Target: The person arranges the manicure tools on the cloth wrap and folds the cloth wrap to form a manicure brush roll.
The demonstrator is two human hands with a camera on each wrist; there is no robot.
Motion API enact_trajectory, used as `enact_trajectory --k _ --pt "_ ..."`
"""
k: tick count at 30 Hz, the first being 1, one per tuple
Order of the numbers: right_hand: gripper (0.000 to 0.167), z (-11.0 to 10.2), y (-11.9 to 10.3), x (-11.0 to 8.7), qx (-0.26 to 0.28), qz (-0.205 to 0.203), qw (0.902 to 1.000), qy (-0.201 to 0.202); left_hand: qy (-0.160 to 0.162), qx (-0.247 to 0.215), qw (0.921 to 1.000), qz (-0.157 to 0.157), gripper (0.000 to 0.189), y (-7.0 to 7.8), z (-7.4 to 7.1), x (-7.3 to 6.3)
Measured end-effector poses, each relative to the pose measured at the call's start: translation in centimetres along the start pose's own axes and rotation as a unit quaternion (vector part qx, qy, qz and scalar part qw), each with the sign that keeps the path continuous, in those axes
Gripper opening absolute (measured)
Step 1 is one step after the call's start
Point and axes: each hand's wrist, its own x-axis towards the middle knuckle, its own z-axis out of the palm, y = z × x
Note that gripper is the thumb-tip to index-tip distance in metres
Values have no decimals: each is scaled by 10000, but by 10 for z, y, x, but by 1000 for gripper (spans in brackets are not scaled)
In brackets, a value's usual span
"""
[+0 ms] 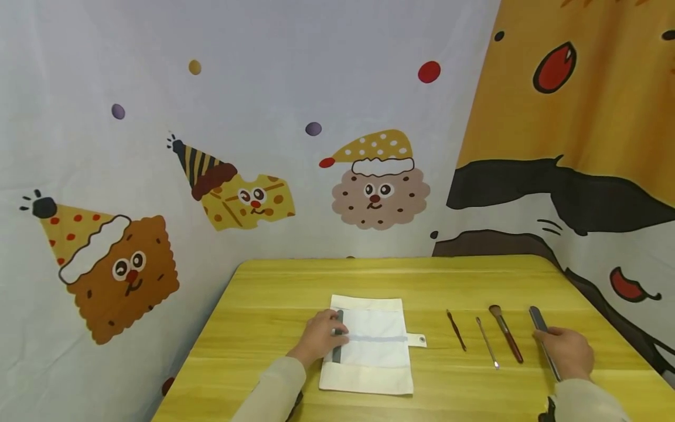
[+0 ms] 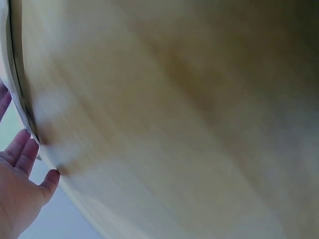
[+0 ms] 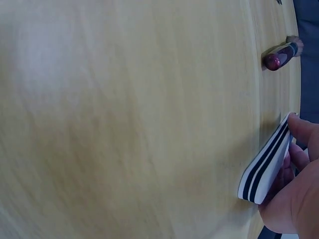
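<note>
On the table, a white cloth pouch [image 1: 371, 378] lies unfolded with a snap tab at its right side. A dark grey flat strip [image 1: 337, 355] stands along its left side, its lower end tucked behind the cream bottom flap. My left hand [image 1: 317, 335] rests at this strip, fingertips and thumb apart; in the left wrist view my left hand [image 2: 22, 181] has straight fingers at the pouch's edge. Over at the right, my right hand [image 1: 568, 351] holds a long grey nail file [image 1: 538, 319]. The nail file [image 3: 264, 164] shows white and black layers edge-on between thumb and fingers.
Between pouch and right hand lie a thin dark red tool [image 1: 456, 331], a slim silver metal tool [image 1: 487, 344] and a brush [image 1: 506, 334] with a red handle. The wooden table [image 1: 285, 278] backs onto a cartoon-printed curtain [image 1: 316, 240].
</note>
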Motion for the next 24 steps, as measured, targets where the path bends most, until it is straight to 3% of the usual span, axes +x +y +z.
enact_trajectory --k 12,24 --pt "54 7 -6 0 343 381 9982 296 67 28 10000 57 5 -3 2 2" --pt "54 9 -19 2 905 211 9934 667 36 51 10000 -14 5 -1 2 3"
